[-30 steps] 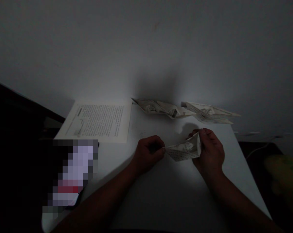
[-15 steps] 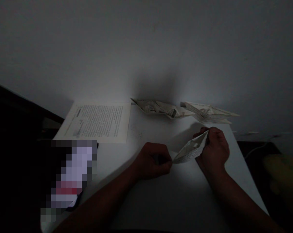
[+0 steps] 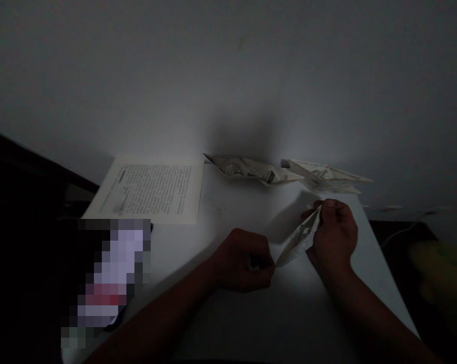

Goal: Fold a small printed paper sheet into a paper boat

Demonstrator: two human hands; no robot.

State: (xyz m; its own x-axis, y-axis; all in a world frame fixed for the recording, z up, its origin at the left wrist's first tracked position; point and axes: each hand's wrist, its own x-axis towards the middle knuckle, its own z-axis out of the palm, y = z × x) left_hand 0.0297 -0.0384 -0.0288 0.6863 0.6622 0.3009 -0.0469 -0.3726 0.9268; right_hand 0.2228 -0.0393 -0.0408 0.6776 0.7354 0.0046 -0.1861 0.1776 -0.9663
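Note:
Above the white table, a small paper boat (image 3: 297, 241) folded from printed paper is held tilted between my hands. My left hand (image 3: 247, 260) pinches its lower left tip between thumb and fingers. Its upper right end is gripped by my right hand (image 3: 335, 233), whose thumb lies on top; some of those fingers are hidden behind the paper. Beyond my hands, more folded paper boats stand along the wall: one group of folds (image 3: 238, 169) in the middle and another boat (image 3: 323, 174) at the right.
Printed pages (image 3: 148, 189) lie at the table's back left. A phone with a blurred screen (image 3: 115, 268) is at the left edge. The wall (image 3: 228, 76) rises directly behind the table (image 3: 179, 242). A pale cable (image 3: 403, 231) and a yellowish thing (image 3: 441, 273) are off to the right.
My left hand has moved slightly down and to the right with the boat's tip. The boat now tilts more steeply and looks narrower. My right hand has barely moved.

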